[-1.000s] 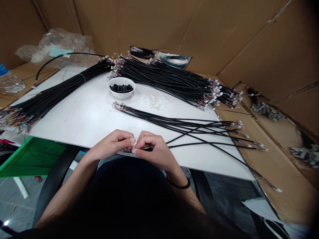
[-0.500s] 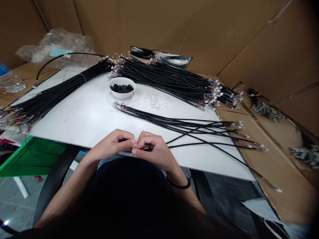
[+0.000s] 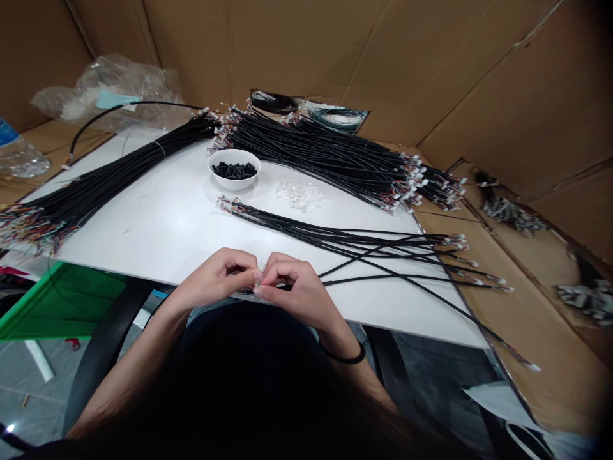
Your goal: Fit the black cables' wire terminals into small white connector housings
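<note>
My left hand (image 3: 215, 278) and my right hand (image 3: 299, 289) meet at the near edge of the white board (image 3: 143, 236). Their fingertips pinch a small white connector (image 3: 258, 277), which is mostly hidden by my fingers. A thin black cable (image 3: 297, 287) runs right from my fingers. Several loose black cables (image 3: 335, 239) with multicoloured wire ends lie just beyond my hands. Farther back, a white bowl (image 3: 234, 186) holds short black pieces (image 3: 234, 170). A small pile of white connectors (image 3: 301, 195) lies beside the bowl.
Thick bundles of black cables (image 3: 316, 150) (image 3: 96, 182) cover the board's back and left. Cardboard sheets (image 3: 527, 96) wall the back and right, with more cable ends on them. A plastic bag (image 3: 110, 92), a water bottle (image 3: 19, 156) and a green sheet (image 3: 57, 306) lie around the board.
My hands stay pinched together at the same spot. Only slight finger movement shows, and the cables and bowl have not moved.
</note>
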`<move>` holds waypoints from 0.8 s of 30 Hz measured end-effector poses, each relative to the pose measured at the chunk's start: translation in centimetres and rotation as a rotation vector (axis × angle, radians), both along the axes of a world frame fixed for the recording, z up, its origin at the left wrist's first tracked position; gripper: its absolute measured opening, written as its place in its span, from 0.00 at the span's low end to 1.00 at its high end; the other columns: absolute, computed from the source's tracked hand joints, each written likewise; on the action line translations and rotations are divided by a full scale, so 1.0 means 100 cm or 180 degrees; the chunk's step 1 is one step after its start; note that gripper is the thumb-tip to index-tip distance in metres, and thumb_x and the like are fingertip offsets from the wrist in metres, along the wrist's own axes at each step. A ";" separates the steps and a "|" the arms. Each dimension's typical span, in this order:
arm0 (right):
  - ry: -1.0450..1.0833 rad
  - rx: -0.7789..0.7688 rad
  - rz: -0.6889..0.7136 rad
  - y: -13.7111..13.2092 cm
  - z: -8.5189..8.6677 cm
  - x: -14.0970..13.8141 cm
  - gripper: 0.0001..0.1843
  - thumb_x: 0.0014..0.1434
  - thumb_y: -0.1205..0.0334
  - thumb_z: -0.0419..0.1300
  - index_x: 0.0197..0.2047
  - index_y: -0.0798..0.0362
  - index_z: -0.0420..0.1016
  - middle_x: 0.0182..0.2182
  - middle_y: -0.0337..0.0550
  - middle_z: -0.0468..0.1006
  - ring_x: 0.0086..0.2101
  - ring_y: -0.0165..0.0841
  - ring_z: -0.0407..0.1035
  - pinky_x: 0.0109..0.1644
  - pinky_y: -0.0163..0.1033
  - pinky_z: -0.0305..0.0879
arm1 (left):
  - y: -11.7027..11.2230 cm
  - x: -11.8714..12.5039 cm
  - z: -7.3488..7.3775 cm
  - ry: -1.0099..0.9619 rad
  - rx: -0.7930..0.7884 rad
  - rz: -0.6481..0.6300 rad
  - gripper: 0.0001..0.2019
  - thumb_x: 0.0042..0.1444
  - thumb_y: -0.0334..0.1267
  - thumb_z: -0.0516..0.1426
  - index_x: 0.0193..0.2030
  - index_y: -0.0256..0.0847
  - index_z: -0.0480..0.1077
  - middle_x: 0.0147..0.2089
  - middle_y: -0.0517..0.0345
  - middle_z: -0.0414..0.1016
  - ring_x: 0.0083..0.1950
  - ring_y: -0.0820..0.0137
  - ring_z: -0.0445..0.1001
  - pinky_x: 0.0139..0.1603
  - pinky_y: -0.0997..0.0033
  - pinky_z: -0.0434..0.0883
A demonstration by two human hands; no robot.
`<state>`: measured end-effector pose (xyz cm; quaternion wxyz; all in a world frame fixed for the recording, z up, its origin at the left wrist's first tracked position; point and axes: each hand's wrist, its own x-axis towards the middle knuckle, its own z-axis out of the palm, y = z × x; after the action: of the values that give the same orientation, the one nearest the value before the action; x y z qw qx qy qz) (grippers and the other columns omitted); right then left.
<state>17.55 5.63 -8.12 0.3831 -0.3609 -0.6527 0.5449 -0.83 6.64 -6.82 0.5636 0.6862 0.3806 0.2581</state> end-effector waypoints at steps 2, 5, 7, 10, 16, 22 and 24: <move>0.0002 0.0017 -0.0001 0.000 0.000 0.000 0.15 0.50 0.54 0.69 0.22 0.54 0.73 0.27 0.37 0.68 0.27 0.28 0.63 0.30 0.35 0.59 | -0.001 0.001 0.000 0.0003 0.0028 0.0048 0.16 0.59 0.39 0.54 0.21 0.36 0.61 0.22 0.65 0.52 0.27 0.76 0.52 0.27 0.73 0.50; -0.0025 0.0036 -0.0031 0.000 0.000 0.000 0.16 0.50 0.54 0.69 0.22 0.54 0.72 0.26 0.37 0.68 0.27 0.28 0.62 0.30 0.35 0.58 | -0.001 0.002 0.000 0.0032 0.0104 0.0080 0.16 0.58 0.38 0.54 0.21 0.36 0.61 0.22 0.65 0.53 0.27 0.76 0.52 0.27 0.74 0.51; -0.0036 0.0048 -0.0043 0.000 0.000 0.000 0.16 0.50 0.53 0.69 0.22 0.54 0.72 0.26 0.37 0.68 0.27 0.28 0.62 0.30 0.35 0.58 | -0.001 0.002 0.000 0.0038 0.0143 0.0060 0.16 0.59 0.39 0.54 0.22 0.36 0.61 0.23 0.65 0.54 0.27 0.75 0.53 0.27 0.75 0.51; -0.0034 0.0031 -0.0046 0.000 0.000 0.000 0.16 0.50 0.53 0.69 0.22 0.54 0.72 0.26 0.37 0.68 0.27 0.28 0.63 0.31 0.35 0.59 | 0.000 0.001 0.000 0.0045 0.0162 0.0027 0.16 0.59 0.39 0.54 0.22 0.36 0.61 0.23 0.65 0.54 0.27 0.75 0.53 0.28 0.75 0.52; 0.0016 0.0031 -0.0068 0.001 0.001 0.000 0.16 0.51 0.53 0.69 0.22 0.54 0.72 0.26 0.37 0.68 0.27 0.28 0.63 0.31 0.36 0.59 | 0.000 0.001 0.000 0.0059 0.0199 -0.0031 0.16 0.60 0.39 0.53 0.23 0.36 0.61 0.24 0.64 0.54 0.28 0.75 0.53 0.28 0.74 0.52; 0.0132 -0.0015 -0.0097 0.001 0.000 0.001 0.16 0.50 0.52 0.70 0.22 0.54 0.72 0.27 0.37 0.68 0.27 0.28 0.65 0.31 0.35 0.62 | -0.002 0.002 0.001 0.0062 0.0170 0.0025 0.18 0.63 0.45 0.49 0.24 0.37 0.59 0.25 0.63 0.55 0.29 0.74 0.54 0.29 0.74 0.54; 0.0153 -0.0045 -0.0112 0.001 -0.001 0.001 0.16 0.50 0.53 0.70 0.23 0.54 0.72 0.27 0.38 0.67 0.27 0.28 0.65 0.31 0.35 0.63 | -0.002 0.001 0.002 -0.0026 0.0071 0.0024 0.18 0.63 0.44 0.48 0.24 0.37 0.59 0.25 0.63 0.57 0.30 0.73 0.55 0.31 0.73 0.55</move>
<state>17.61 5.78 -8.23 0.4057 -0.3618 -0.6330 0.5512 -0.77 6.46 -6.61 0.5565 0.6900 0.3779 0.2672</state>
